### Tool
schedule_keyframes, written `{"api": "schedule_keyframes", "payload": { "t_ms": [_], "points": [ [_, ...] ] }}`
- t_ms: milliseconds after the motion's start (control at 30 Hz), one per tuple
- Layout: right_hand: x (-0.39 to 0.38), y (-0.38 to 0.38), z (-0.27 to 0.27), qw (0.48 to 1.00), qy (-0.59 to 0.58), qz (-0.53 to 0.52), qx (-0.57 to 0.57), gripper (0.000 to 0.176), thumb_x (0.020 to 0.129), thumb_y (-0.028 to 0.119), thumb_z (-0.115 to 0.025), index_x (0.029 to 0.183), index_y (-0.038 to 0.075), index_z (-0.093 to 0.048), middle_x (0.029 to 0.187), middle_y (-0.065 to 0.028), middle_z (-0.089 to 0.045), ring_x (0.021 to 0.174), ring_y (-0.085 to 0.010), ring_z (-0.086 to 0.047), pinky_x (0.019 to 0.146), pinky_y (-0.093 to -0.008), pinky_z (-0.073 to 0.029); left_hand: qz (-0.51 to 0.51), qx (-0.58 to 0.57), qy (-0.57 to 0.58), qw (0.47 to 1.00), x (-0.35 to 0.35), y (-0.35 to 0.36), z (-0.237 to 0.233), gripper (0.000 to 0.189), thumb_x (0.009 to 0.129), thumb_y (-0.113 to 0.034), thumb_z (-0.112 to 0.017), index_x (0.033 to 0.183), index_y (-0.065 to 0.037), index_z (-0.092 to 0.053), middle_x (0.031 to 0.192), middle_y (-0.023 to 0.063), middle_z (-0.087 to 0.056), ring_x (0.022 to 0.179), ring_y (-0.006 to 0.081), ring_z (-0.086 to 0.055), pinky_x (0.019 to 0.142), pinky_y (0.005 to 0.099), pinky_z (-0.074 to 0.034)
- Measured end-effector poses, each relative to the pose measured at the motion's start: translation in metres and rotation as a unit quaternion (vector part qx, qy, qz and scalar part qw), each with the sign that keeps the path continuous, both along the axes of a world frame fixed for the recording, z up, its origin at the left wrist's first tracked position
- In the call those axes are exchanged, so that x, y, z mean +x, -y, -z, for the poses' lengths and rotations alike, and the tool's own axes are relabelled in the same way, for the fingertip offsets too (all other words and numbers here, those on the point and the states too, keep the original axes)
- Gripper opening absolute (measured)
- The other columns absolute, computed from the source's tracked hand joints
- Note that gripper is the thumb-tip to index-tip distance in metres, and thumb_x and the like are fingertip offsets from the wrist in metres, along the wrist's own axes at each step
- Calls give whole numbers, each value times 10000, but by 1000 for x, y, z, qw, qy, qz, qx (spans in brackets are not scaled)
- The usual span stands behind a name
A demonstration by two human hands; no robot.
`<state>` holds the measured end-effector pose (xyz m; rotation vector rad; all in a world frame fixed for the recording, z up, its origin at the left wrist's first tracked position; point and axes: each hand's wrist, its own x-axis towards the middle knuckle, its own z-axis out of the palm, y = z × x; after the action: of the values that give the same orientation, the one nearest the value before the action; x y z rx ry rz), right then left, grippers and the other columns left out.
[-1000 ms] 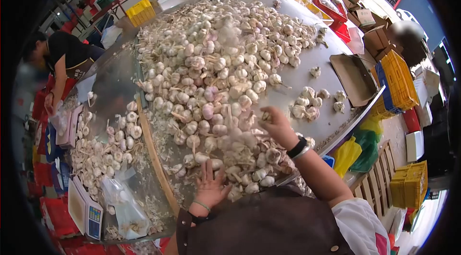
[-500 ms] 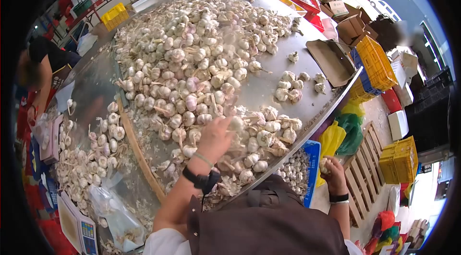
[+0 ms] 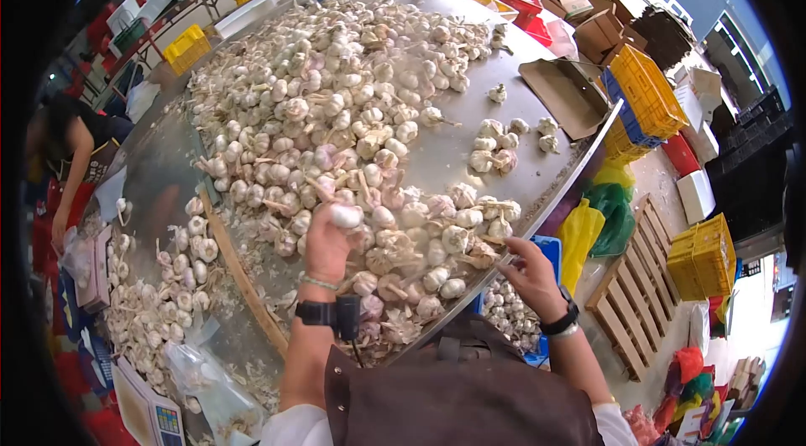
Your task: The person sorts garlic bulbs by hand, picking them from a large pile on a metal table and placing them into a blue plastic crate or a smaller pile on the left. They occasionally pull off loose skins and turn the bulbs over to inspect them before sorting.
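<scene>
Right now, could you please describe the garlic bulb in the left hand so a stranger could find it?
Start at the steel table heaped with garlic; near its front edge the left hand is raised. The bulb in its fingers is the only one lifted off the pile.

Garlic heap (image 3: pixel 336 110) on table (image 3: pixel 445 156), small cluster (image 3: pixel 495 148) to its right, box (image 3: pixel 567 93) behind that, crate (image 3: pixel 550 251) below the near edge.

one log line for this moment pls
left hand: holds white garlic bulb | right hand: open, at edge of grey steel table
</scene>
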<state>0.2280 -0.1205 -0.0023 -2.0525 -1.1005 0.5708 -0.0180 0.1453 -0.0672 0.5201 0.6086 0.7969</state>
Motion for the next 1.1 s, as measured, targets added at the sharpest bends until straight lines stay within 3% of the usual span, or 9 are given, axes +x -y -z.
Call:
{"api": "schedule_keyframes", "payload": {
  "t_ms": [167, 267, 333, 500, 567, 667, 733, 800, 1100],
  "points": [
    [-10, -83, 26, 967, 158, -194, -41, 502, 753, 49, -683, 1237, 22, -554, 1180, -227, -570, 1111, -418, -552, 932, -434, -485, -54, -24, -46, 997, -67, 21, 13, 227, 919, -278, -647, 1071, -110, -651, 1028, 105, -688, 934, 265, -682, 656, 405, -604],
    [-16, -107, 46, 943, 190, -264, -68, 428, 730, 20, -640, 1149, 3, -554, 1066, -233, -565, 1065, -427, -546, 916, -453, -483, 82, 104, -342, 930, -73, 37, 15, 173, 872, -209, -697, 1004, -99, -670, 1020, 109, -692, 940, 288, -675, 730, 414, -585],
    [-16, -119, 58, 955, 176, -206, -120, 346, 711, 2, -612, 1051, -11, -554, 993, -222, -551, 999, -426, -557, 894, -471, -481, 87, 477, -505, 714, -58, 54, 7, 190, 837, -94, -640, 1022, -54, -666, 938, 111, -674, 801, 263, -655, 704, 395, -542],
    [2, -136, 15, 963, 71, -178, -192, 301, 768, 88, -665, 1048, 6, -591, 1093, -203, -606, 972, -351, -624, 853, -404, -521, 139, 591, -549, 575, -21, 60, 18, 387, 756, -94, -651, 1142, -85, -637, 990, 128, -621, 854, 327, -642, 757, 435, -536],
    [6, -137, 9, 905, -410, -83, -79, 292, 825, 131, -662, 1094, 28, -616, 1162, -144, -631, 1006, -240, -647, 863, -331, -530, 231, 550, -602, 530, -2, 62, 25, 451, 732, -193, -711, 1148, -83, -577, 965, 151, -588, 863, 355, -643, 761, 452, -537],
    [1, -143, 31, 804, -589, -80, 5, 355, 861, 151, -645, 1185, 13, -609, 1128, -79, -656, 1019, -165, -641, 871, -323, -544, 235, 531, -640, 504, 18, 59, 33, 430, 716, -248, -743, 1070, -84, -561, 971, 173, -589, 865, 364, -645, 754, 457, -537],
    [-21, -154, 32, 820, -563, -86, -49, 383, 855, 162, -661, 1210, 27, -606, 1187, -139, -645, 1048, -218, -647, 886, -344, -536, 233, 526, -644, 505, 21, 55, 38, 416, 726, -279, -757, 1034, -94, -548, 991, 180, -590, 862, 371, -648, 754, 459, -538],
    [-51, -162, 37, 954, 80, -278, -75, 371, 825, 127, -668, 1178, 36, -602, 1148, -185, -631, 1012, -295, -652, 840, -389, -542, 246, 535, -616, 524, 15, 50, 40, 441, 721, -284, -755, 1077, -97, -574, 978, 175, -600, 866, 372, -649, 757, 468, -539],
    [-76, -166, 64, 913, 173, -311, -202, 446, 825, 317, -694, 1212, 140, -559, 1106, -202, -578, 990, -388, -651, 802, -457, -542, 166, 476, -601, 621, -39, 37, 28, 283, 743, -206, -672, 1008, -109, -670, 951, 164, -670, 820, 400, -639, 736, 487, -523]
  ]
}}
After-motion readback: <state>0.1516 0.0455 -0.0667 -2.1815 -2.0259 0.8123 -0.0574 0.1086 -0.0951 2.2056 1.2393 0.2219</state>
